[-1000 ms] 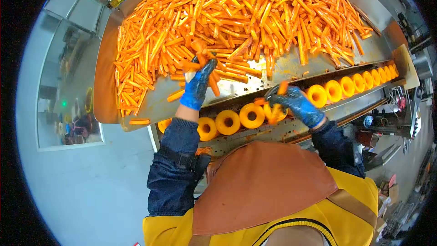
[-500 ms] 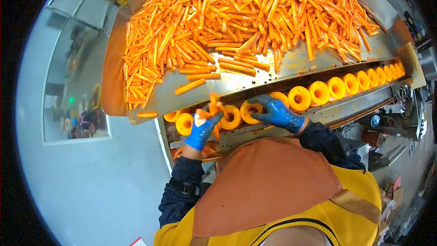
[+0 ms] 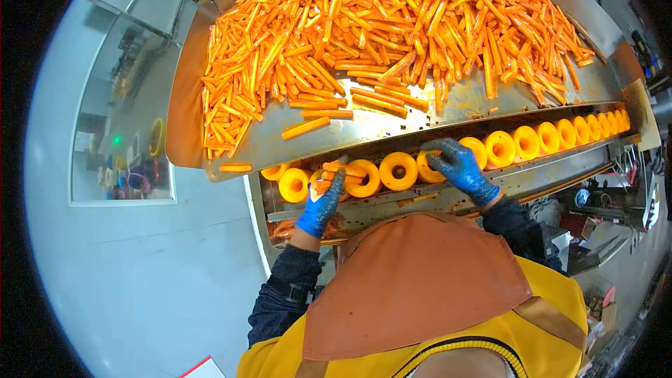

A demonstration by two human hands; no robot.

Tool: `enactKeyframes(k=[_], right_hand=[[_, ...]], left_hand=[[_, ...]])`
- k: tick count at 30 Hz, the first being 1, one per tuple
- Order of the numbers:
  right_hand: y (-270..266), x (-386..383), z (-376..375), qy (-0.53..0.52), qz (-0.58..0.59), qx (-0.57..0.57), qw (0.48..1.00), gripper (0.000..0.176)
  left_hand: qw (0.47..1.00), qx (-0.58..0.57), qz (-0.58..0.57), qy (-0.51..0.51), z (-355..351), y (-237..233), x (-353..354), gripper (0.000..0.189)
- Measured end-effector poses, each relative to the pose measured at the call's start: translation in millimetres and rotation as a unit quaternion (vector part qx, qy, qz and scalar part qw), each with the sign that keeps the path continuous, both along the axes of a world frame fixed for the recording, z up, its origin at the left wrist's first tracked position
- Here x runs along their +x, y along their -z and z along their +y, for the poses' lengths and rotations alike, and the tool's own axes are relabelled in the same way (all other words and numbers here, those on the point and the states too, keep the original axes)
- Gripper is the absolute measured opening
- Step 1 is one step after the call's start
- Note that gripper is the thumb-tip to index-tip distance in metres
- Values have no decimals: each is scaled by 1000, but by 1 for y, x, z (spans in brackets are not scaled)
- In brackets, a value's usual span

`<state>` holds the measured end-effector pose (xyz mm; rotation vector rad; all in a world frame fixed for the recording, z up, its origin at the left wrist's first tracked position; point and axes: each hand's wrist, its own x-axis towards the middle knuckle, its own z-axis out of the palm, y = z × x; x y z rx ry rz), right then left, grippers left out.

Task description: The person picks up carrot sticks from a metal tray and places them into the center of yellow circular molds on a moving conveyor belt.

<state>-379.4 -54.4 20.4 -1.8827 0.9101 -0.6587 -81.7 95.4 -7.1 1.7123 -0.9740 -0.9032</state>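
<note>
Several orange sticks (image 3: 343, 172), resembling cut carrot, are held in my left hand (image 3: 323, 199), its blue-gloved fingers closed round them. That hand is above the left part of a row of yellow funnel-shaped cups (image 3: 399, 171). My right hand (image 3: 462, 171), also in a blue glove, reaches over another yellow cup (image 3: 428, 169) further right. Its thumb and fingers are curved but apart at the cup's rim, with nothing visible between them. Behind the row, a big heap of orange sticks (image 3: 392, 28) lies on a sloping metal tray (image 3: 280, 126).
A metal ledge (image 3: 448, 203) runs along the front of the cups. Below it at left, reddish pieces (image 3: 283, 227) lie in a trough. A loose stick (image 3: 236, 166) rests at the tray's left corner. A window (image 3: 122, 126) is in the left wall.
My right hand has moved one cup rightward along the row. My left hand still holds sticks, now lying more level. The whole view has shifted slightly.
</note>
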Motion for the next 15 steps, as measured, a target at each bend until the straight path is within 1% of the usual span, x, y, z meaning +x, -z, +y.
enactKeyframes(k=[1,2,3,5,6,7,8,9,10,11,12,13,14,15], right_hand=[[-3,-2,-5,15,-8,4,1000,26],[3,-6,-17,30,-13,-112,993,22],[7,-11,-25,71,-29,-113,991,17],[-16,-16,-37,103,-69,-107,986,16],[-23,-20,-41,120,-63,-99,986,16],[-27,-24,-46,136,-57,-91,985,17],[-27,-29,-51,148,-40,-93,984,17],[-26,-32,-55,153,-47,-91,983,18],[-24,-35,-58,158,-54,-89,982,18],[-22,-37,-61,163,-61,-86,981,18],[-17,-37,-65,161,-44,-135,977,18],[-17,-38,-67,159,-34,-132,978,18],[-16,-37,-68,158,-24,-130,979,18],[-15,-37,-69,157,-15,-127,979,18]], left_hand=[[1000,13,-3,12,0,-6,-1,17],[999,27,-6,24,2,-12,-2,19],[998,40,-9,36,3,-15,-3,21],[998,-15,-42,46,7,-18,3,26],[996,-43,-59,51,10,-20,8,29],[995,-35,87,33,15,-15,23,29],[972,-28,231,15,22,-6,45,29],[993,-38,112,-19,18,-27,34,26],[997,-34,-11,-63,14,-48,23,24],[999,-11,-24,-43,17,-45,26,22],[999,12,-37,-23,21,-37,31,21],[998,35,-50,-4,26,-27,36,20],[993,115,-31,-13,33,-7,44,21],[998,47,-34,-20,32,0,45,22]])
